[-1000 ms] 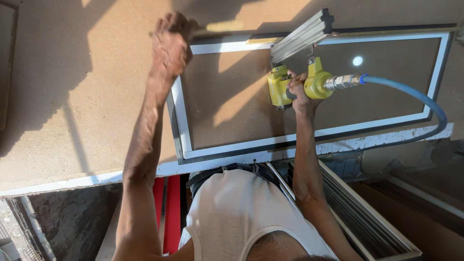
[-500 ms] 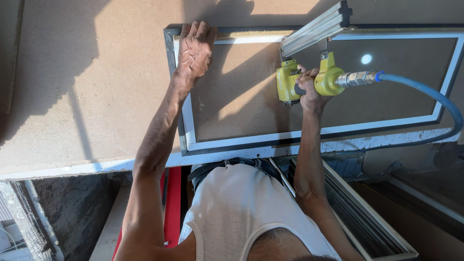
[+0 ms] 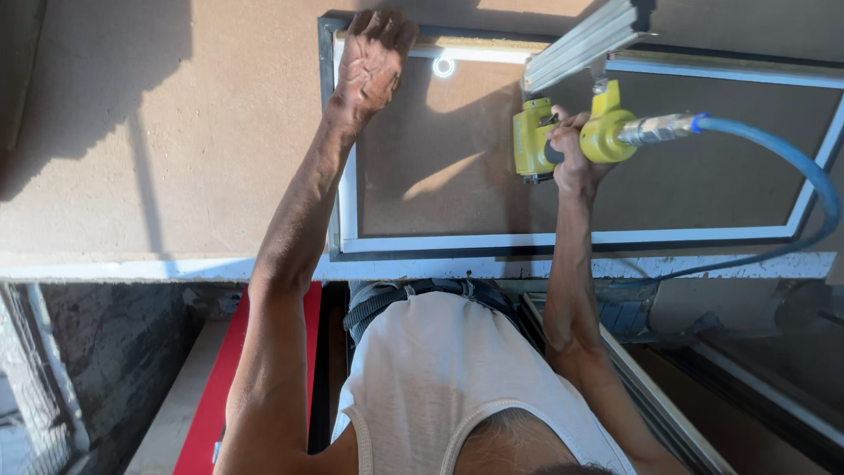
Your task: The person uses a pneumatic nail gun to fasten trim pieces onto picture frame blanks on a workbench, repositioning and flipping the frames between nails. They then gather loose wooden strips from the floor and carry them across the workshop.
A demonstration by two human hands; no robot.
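Here, at the far left, a dark shadow falls across the tan board point(image 3: 176, 132) of the workbench, and below its white front edge point(image 3: 158, 266) sit a red strip point(image 3: 220, 387) and grey rough ground. Next comes the person's left arm, stretched up from the lower middle to the frame's top left corner, where the left hand point(image 3: 374, 57) lies palm down with its fingers point(image 3: 387, 25) spread a little and flat, holding nothing, pressing on the corner of the frame point(image 3: 347, 202). The frame is a wide rectangle of pale and dark strips lying flat on the board, its left side just beside the forearm, its bottom rail running along near the white edge. A small bright ring of light point(image 3: 444, 66) shows just right of the hand, inside the top rail. Further right, a ribbed metal bar point(image 3: 580, 44) slants across the top rail, and under it sits the yellow air tool point(image 3: 571, 136), above the frame's inner panel. The right hand point(image 3: 576, 158) is wrapped tight around the tool's grip, fingers closed on it, the arm reaching up from the white vest point(image 3: 440, 387) below. A metal coupling joins the tool to a blue hose point(image 3: 791, 163), which loops right and curves back down past the frame's right end. At the lower right lie grey rails point(image 3: 651, 396).
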